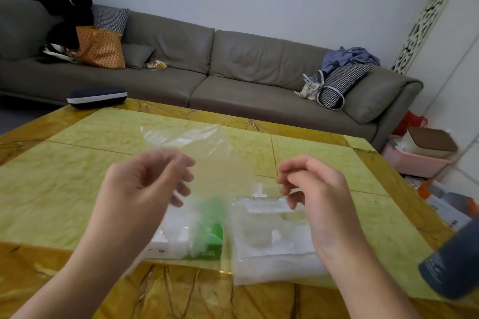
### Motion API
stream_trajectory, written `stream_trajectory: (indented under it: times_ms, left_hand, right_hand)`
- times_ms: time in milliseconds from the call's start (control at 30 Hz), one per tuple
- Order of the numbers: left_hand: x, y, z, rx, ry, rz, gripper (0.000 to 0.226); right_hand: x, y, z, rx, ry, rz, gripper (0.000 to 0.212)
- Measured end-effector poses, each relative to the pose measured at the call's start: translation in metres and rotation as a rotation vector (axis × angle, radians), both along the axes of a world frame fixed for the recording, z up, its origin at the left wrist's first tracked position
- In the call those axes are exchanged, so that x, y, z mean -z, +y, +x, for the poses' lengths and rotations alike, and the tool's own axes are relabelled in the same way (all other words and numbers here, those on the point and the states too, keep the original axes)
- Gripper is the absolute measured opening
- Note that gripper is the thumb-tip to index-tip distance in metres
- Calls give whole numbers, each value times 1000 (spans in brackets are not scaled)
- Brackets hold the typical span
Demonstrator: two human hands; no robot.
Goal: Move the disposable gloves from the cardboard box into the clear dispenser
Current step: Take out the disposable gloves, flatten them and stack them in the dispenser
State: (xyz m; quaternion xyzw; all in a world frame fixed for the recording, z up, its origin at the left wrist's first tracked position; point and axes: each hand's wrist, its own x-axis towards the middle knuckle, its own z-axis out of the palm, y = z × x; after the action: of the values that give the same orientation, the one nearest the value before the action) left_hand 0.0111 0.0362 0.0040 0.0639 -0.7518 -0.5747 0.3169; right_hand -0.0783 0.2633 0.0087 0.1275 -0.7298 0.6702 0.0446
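I hold one thin, clear glove (197,153) raised above the table (77,176). My left hand (145,189) has its fingers curled round the glove's near-left part and grips it; motion blur hides the exact pinch point. My right hand (313,189) hangs with fingers loosely curled, and I cannot tell whether they touch the film or hold nothing.

All places below are given relative to the cardboard box (191,241), the white-and-green carton lying under my left hand:

- The glove spreads up and away from the box, its long axis running from my left fingers toward the far side of the table.
- The clear dispenser (269,230) stands just beside the box, on its right, below my right hand.
- A heap of clear film surrounds the dispenser; I cannot tell how much lies inside it.

Judgement: the coming move runs rightward and down from the grip. The right hand is nearer the dispenser and suits guiding the loose end in.
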Motion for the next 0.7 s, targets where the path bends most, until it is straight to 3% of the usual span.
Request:
stream_trajectory:
  times_ms: [33,100,133,200,333,433,600,700]
  left_hand:
    - [-6,8,4,-62,90,-225,17]
    - [-18,30,10,-130,223,-697,22]
    - [-19,44,12,-111,235,-863,20]
    - [-11,71,11,5,185,-1019,15]
    - [13,100,3,231,-108,-1025,45]
    - [19,106,2,291,-185,-967,53]
    - [27,83,-12,144,-190,-703,22]
    - [26,71,-23,40,-226,-637,23]
  right_hand:
    - [-6,-2,4,-163,-48,-68,24]
    - [-19,-5,12,-477,-212,-166,52]
    - [-25,-5,14,-589,-288,-187,66]
    - [-29,-2,15,-633,-328,-151,64]
    - [-14,12,6,-227,-165,241,18]
    - [1,29,-14,-92,-282,219,18]
    - [10,55,-43,45,-389,118,18]
    - [17,62,-53,76,-373,153,20]
